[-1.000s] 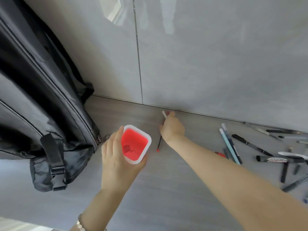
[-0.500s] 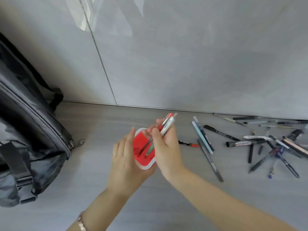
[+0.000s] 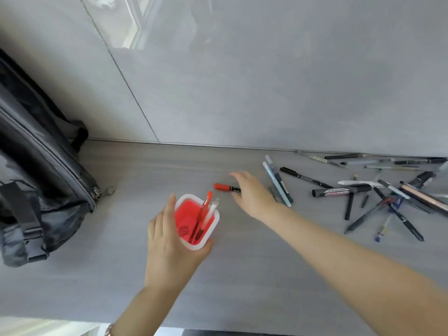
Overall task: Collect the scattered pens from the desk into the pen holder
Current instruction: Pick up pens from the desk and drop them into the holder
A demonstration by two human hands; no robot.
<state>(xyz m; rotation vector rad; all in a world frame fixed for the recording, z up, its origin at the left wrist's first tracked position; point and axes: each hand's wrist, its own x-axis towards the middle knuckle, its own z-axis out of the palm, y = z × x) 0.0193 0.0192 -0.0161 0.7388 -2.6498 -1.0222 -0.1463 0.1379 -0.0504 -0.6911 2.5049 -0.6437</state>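
Pen holder (image 3: 196, 221), white-walled with a red inside, stands on the grey desk (image 3: 242, 275) with the left hand (image 3: 169, 241) wrapped around it in a firm grip; a red pen (image 3: 202, 214) and a white pen (image 3: 210, 212) lean inside. Just beyond, the right hand (image 3: 252, 192) hangs with fingers spread, its grip released, over a red-capped marker (image 3: 226, 187). More pens (image 3: 363, 190) lie scattered to the right. A black backpack (image 3: 36, 166) sits at left.

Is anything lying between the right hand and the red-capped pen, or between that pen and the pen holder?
Nothing visible. The right hand is open right beside the red-capped pen, and the desk is bare between it and the pen holder.
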